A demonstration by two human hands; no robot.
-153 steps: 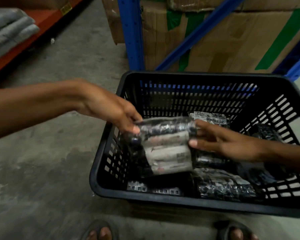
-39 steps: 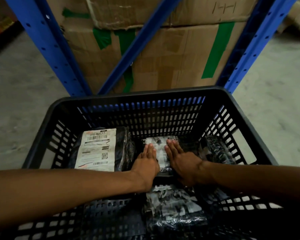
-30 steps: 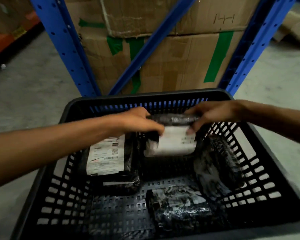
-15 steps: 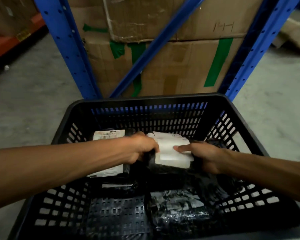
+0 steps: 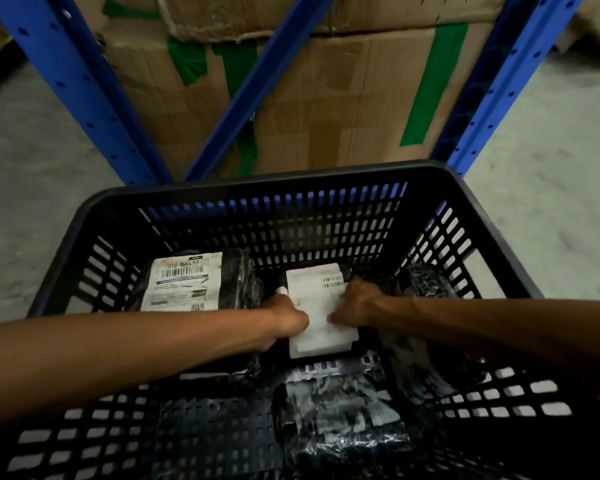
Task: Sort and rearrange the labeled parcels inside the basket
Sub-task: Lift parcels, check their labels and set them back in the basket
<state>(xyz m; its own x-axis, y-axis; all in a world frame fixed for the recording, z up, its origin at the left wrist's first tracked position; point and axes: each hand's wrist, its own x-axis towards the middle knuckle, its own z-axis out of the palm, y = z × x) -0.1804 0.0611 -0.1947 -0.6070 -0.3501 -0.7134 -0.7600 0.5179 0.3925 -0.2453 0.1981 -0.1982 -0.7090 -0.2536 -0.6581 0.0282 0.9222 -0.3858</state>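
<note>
We see the left hand and the right hand both closed on the middle parcel, one gripping each side edge of it, with its white label facing up — the parcel lies low in the black basket, near the far wall and roughly centred. Just left of the left hand sits the barcode-labelled parcel, label up, close to the basket's left wall. To the right of the right forearm a dark wrapped parcel leans along the right wall. Nearer to us, another dark parcel lies on the basket floor. Beyond the basket stand a blue rack frame and taped cardboard boxes on the concrete floor.
</note>
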